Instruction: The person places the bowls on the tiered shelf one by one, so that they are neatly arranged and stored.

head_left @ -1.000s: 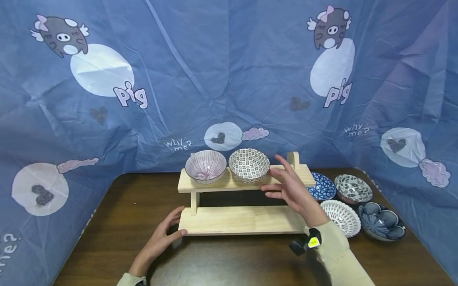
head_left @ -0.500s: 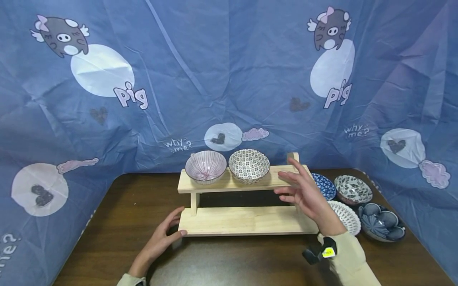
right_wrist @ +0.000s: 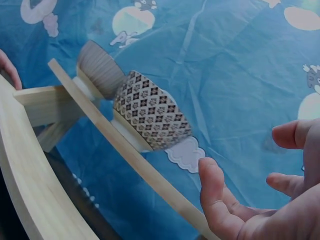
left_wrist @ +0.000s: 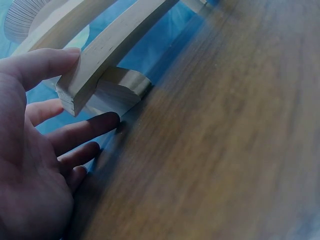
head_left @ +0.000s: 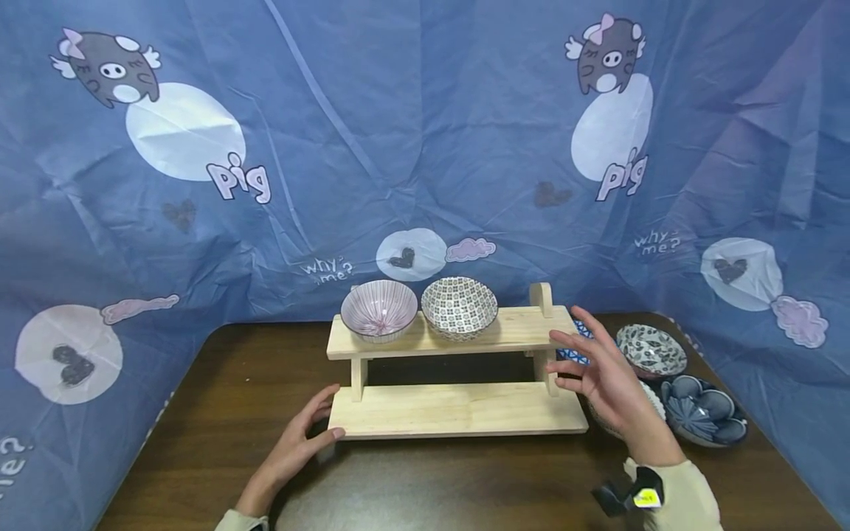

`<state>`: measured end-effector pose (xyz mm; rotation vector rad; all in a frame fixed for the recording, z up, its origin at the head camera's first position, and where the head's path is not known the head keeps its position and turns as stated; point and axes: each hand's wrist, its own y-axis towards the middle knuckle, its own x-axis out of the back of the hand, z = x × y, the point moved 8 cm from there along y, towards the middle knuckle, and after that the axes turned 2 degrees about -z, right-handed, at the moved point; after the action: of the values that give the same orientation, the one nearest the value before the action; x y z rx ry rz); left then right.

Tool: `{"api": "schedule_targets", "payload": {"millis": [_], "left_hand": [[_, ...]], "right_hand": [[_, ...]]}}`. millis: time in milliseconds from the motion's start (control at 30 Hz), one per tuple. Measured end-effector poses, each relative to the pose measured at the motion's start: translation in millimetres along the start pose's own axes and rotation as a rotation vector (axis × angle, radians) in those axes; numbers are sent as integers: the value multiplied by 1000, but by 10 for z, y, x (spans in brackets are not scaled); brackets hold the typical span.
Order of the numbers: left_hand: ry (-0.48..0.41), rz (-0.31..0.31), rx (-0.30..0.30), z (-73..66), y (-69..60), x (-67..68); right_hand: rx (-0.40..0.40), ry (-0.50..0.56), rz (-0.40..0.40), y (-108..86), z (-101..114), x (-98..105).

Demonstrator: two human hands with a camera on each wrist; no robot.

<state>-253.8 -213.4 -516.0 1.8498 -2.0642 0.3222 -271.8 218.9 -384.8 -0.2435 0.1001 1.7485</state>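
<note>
A two-tier wooden display shelf (head_left: 458, 409) stands on the brown table. On its upper tier, a purple-striped bowl (head_left: 380, 311) sits at the left, with a diamond-patterned bowl (head_left: 460, 308) beside it. My left hand (head_left: 296, 444) holds the left end of the lower tier, thumb at the front corner and fingers along the end; the wrist view shows its thumb (left_wrist: 60, 62) on the wood. Nothing is in my right hand (head_left: 611, 387), held in the air by the shelf's right end with fingers spread and slightly bent. It partly hides a blue-patterned bowl (head_left: 579, 343) and a white bowl (head_left: 654, 402).
At the right of the table stand a leaf-patterned bowl (head_left: 652, 350) and a dark blue petal-shaped bowl (head_left: 705, 411). A wooden upright (head_left: 541, 299) rises from the upper tier's right end. Blue printed cloth (head_left: 425, 147) surrounds the table at the back and sides.
My right hand has moved right, away from the diamond-patterned bowl, past the shelf's right end. My left hand and both bowls on the shelf have stayed in place.
</note>
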Motion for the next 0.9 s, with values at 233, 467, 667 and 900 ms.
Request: {"api": "schedule_targets", "payload": {"millis": [233, 467, 667, 900], "left_hand": [[-17, 0, 1, -10, -15, 8], [-7, 4, -5, 6, -14, -2], [5, 3, 5, 31, -8, -6], [4, 8, 10, 41, 0, -6]], "right_hand": [[9, -34, -55, -90, -7, 165], [55, 52, -20, -195, -26, 325], [110, 170, 36, -299, -60, 506], [146, 227, 31, -420, -87, 788]]}}
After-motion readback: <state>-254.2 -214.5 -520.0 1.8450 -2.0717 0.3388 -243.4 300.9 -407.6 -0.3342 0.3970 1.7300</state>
